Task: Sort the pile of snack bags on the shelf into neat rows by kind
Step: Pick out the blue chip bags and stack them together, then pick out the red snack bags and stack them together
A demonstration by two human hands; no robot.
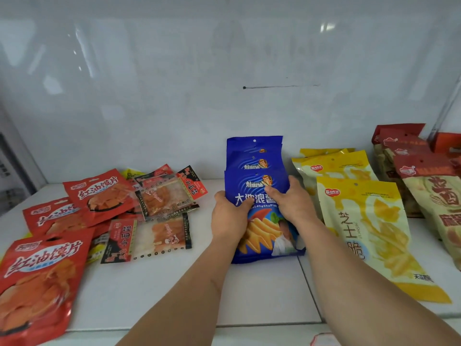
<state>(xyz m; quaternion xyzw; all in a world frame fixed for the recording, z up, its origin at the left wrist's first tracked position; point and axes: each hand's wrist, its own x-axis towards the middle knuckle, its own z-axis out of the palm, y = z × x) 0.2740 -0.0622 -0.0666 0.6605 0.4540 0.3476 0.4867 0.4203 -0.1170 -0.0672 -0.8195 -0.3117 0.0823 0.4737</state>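
White shelf [262,295] | glossy blue bags [257,166], seemingly three overlapped | left hand [230,216], right hand [290,203] grip front one

Shelf [262,290]: loose pile of snack bags [104,216] at left, overlapping. Centre: chip bags [254,158] in an overlapping front-to-back row, left hand [230,216] and right hand [289,201] on the front one. Cheese stick bags [369,228] row just right, cracker bags [424,186] far right
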